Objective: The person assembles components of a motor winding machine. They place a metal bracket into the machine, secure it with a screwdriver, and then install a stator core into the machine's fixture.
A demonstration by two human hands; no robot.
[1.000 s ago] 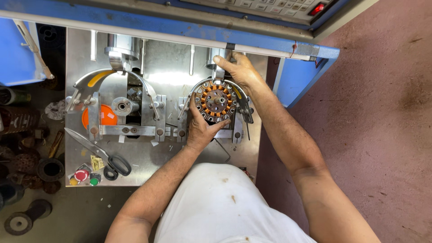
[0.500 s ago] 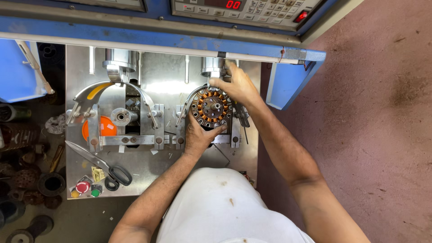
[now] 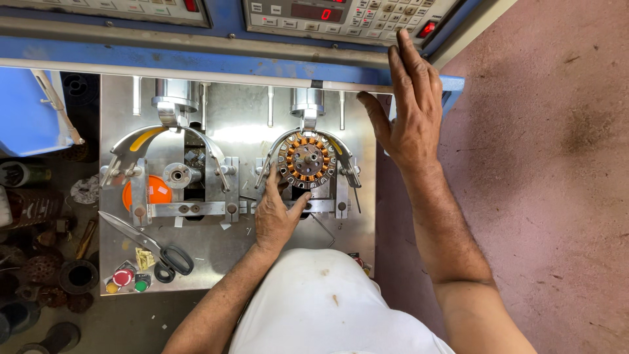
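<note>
Lifted open-fingered to twelve o'clock, the right hand (image 3: 409, 108) leaves the round copper-wound stator (image 3: 306, 159) steadied by left-hand fingers (image 3: 274, 185), which could be pinched.

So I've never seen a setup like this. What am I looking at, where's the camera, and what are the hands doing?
The camera sits on the person's head and looks straight down at a metal workbench in front of a blue machine with a button panel. No robot here, just two bare hands. The left hand rests at the lower edge of a round part wound with copper wire, which sits in the right-hand clamp. The right hand is open and empty, reaching up to the machine's front edge by the panel. A second, similar clamp stands to the left. Scissors and coloured buttons lie near the front.
</note>
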